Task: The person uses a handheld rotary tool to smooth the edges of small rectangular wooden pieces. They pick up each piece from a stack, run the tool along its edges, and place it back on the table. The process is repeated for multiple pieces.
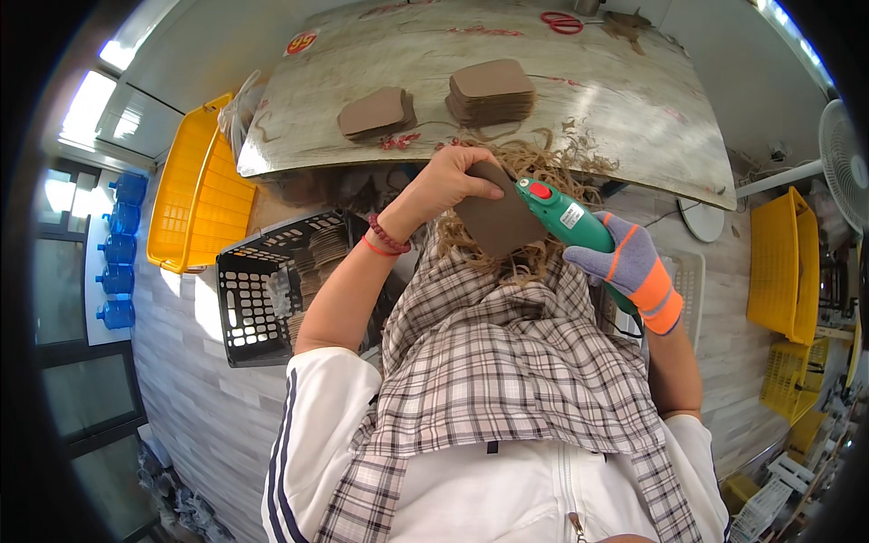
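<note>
Bare, with a red bead bracelet at the wrist, my left hand [450,184] grips a flat brown sheet piece [501,217] by its upper edge, the thumb lying on its face. My right hand [625,262], in a grey and orange glove, is wrapped round a green handheld power cutter [572,220] with a red button. The cutter's head meets the right edge of the brown piece; its blade is hidden. Curly tan trimmings [543,163] lie on the table edge behind the piece and hang over my plaid apron [507,362].
On the table [380,59] stand a taller stack of brown pieces [491,90] and a lower stack [376,113]. Red scissors [563,23] lie at the back. A black crate [249,312] holds more pieces at left. Yellow baskets [201,195] stand on both sides; a fan [844,163] is at right.
</note>
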Tool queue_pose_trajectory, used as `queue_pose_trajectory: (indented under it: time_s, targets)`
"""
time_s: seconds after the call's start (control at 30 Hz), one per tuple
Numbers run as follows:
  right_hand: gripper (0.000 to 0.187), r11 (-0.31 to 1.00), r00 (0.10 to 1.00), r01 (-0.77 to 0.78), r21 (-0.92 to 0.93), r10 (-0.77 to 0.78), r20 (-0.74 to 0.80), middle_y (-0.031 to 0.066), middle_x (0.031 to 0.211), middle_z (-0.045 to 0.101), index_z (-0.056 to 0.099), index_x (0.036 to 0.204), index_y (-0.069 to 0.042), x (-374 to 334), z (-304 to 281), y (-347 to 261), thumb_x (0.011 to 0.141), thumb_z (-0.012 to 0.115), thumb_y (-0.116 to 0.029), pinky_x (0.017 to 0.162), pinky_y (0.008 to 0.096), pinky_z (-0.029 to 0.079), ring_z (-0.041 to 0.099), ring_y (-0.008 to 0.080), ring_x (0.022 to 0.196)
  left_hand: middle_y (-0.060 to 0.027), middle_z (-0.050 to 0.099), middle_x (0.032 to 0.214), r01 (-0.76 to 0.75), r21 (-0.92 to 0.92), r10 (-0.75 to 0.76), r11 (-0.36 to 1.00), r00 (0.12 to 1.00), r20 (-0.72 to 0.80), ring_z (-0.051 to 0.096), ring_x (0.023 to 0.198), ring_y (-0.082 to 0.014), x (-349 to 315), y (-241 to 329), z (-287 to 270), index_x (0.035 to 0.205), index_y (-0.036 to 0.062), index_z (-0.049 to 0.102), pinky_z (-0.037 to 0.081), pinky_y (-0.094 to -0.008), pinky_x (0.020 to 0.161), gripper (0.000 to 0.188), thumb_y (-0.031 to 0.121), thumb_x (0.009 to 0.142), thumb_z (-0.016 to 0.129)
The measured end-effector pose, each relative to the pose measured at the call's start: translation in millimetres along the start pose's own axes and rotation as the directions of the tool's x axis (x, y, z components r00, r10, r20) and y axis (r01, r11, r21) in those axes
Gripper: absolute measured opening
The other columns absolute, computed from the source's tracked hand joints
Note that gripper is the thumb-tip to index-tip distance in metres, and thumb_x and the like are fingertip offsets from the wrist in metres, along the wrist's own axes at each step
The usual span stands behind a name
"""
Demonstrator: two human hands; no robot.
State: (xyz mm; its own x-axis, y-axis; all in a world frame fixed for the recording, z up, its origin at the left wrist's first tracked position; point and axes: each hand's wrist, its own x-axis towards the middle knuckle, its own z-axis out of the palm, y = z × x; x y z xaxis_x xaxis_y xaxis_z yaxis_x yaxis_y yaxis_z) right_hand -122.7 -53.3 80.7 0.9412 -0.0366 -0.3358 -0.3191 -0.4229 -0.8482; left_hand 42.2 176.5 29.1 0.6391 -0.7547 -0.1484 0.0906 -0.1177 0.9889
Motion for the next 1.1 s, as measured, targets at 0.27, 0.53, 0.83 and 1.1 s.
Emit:
queue_pose_trajectory:
  time_s: [0.27,0.53,0.83,1.1]
  targets:
    - [0.045,0.993,0.994,0.088,0.074,-0.083,-0.072,0.0019,0.069,0.06,0.061,0.103,0.001,29.2,22.5,2.4,0.075,0.08,-0.028,0.051,0.0225,0.043,0.052,0.0052,0.058,-0.0042,0.065,0.101,-0.067,-0.055,0.064,0.996,0.997,-0.051,0.06,0.093,-0.0109,-0.3,-5.4,-18.5,0.113,0.0006,0.056,0.047,-0.0234,0.084,0.037,-0.005,0.078,0.066]
    - [0.039,0.982,0.991,-0.034,0.188,0.057,-0.118,0.0016,0.069,0.06,0.057,0.106,0.002,23.1,14.2,20.5,0.08,0.076,-0.02,0.048,0.0225,0.045,0.054,0.0068,0.055,-0.0116,0.062,0.11,-0.081,0.037,0.082,0.996,0.684,-0.725,0.058,0.104,-0.0225,20.0,-71.0,-220.3,0.118,0.0012,0.058,0.046,-0.0363,0.091,0.038,0.005,0.081,0.066]
    - [0.046,0.963,0.967,-0.053,0.265,0.115,-0.227,0.0018,0.071,0.061,0.059,0.104,0.003,15.7,10.6,38.7,0.076,0.08,-0.026,0.051,0.0219,0.044,0.053,0.0054,0.056,-0.0139,0.038,0.146,0.249,0.909,0.456,0.335,0.801,-0.387,0.023,0.14,-0.0338,131.7,-27.5,-117.0,0.13,0.011,0.056,0.016,-0.0514,0.114,0.058,0.044,0.083,0.063]
    - [0.044,0.965,0.959,-0.028,0.262,0.1,-0.264,0.0021,0.07,0.062,0.059,0.104,0.002,5.7,9.8,50.7,0.076,0.08,-0.025,0.05,0.0219,0.044,0.053,0.0051,0.056,-0.0138,0.04,0.143,0.151,0.902,0.338,0.404,0.892,-0.3,0.019,0.142,-0.0318,146.9,-27.4,-99.0,0.126,0.0077,0.056,0.014,-0.048,0.115,0.06,0.041,0.077,0.07]
